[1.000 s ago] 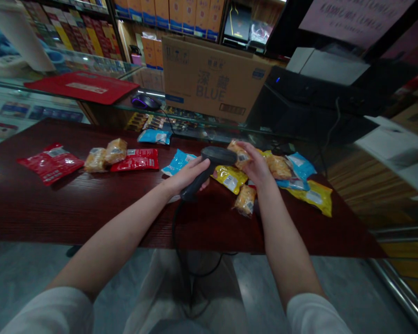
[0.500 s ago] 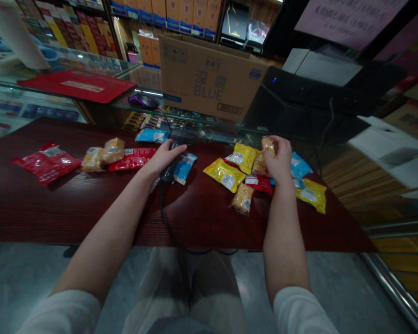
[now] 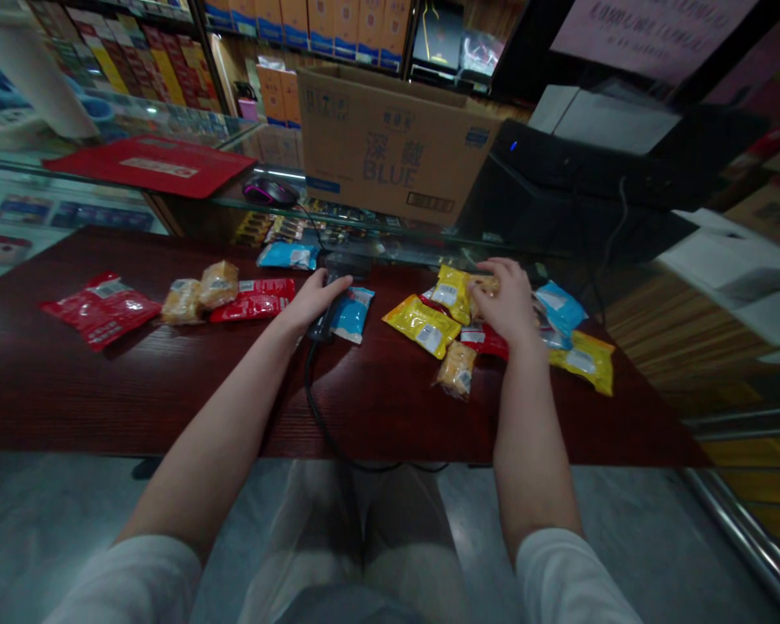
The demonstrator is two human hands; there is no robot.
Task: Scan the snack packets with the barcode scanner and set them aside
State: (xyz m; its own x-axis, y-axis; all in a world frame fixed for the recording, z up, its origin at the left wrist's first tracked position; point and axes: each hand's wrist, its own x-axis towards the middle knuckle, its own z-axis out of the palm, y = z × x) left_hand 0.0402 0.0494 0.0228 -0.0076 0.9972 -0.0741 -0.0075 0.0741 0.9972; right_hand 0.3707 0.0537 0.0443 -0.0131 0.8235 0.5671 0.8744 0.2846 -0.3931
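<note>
My left hand [image 3: 315, 299] lies curled over the handle of a black barcode scanner [image 3: 338, 263], which rests on the dark red wooden counter [image 3: 104, 381]. The scanner's cable [image 3: 312, 394] trails toward me over the front edge. A blue snack packet [image 3: 351, 314] sits just right of that hand. My right hand [image 3: 508, 302] is down on a pile of packets, fingers curved over a tan bun packet [image 3: 484, 286]. Around it lie yellow packets [image 3: 422, 322], a red packet [image 3: 487, 340], a tan packet [image 3: 456, 371] and a blue packet [image 3: 562, 308].
At the counter's left lie a red packet [image 3: 100, 308], two tan buns [image 3: 198, 295], another red packet [image 3: 253, 299] and a blue one [image 3: 289, 254]. Behind is a glass case with a mouse [image 3: 269, 192], a red mat [image 3: 149, 163], a cardboard box [image 3: 390, 147] and a black terminal [image 3: 578, 191].
A second ago my left hand held the scanner up against a packet in my right hand. The scanner now lies on the counter, and my right hand has lowered the tan packet onto the pile.
</note>
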